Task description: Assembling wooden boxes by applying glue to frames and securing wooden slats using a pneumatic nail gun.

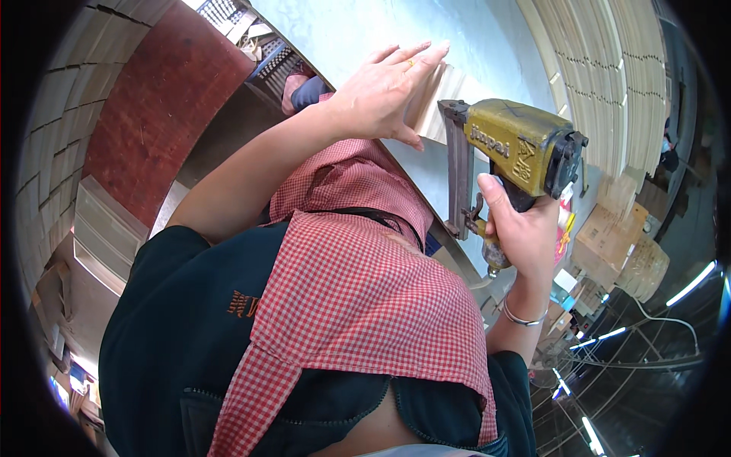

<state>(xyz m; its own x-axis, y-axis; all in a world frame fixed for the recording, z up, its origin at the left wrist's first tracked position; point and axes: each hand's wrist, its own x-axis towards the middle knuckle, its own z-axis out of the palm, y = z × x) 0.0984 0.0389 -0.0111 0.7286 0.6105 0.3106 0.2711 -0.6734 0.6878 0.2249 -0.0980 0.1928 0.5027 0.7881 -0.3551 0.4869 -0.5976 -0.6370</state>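
My right hand point(518, 221) is wrapped around the handle of a yellow and black pneumatic nail gun point(506, 133). The gun's nose reaches over a stack of light wooden pieces point(457, 84) on the pale worktable point(335, 30); whether it touches the wood I cannot tell. Against the left side of that wood rests my left hand point(384, 95), its fingers stretched out and the thumb held apart. Part of the wood is hidden behind this hand and the gun.
Tall stacks of pale wooden strips point(586, 68) line the far right. On the left are a reddish-brown board point(175, 84) and more stacked wood point(57, 114). Dark plastic crates point(270, 65) stand beyond the table's left edge. Cardboard boxes point(609, 236) sit at the right.
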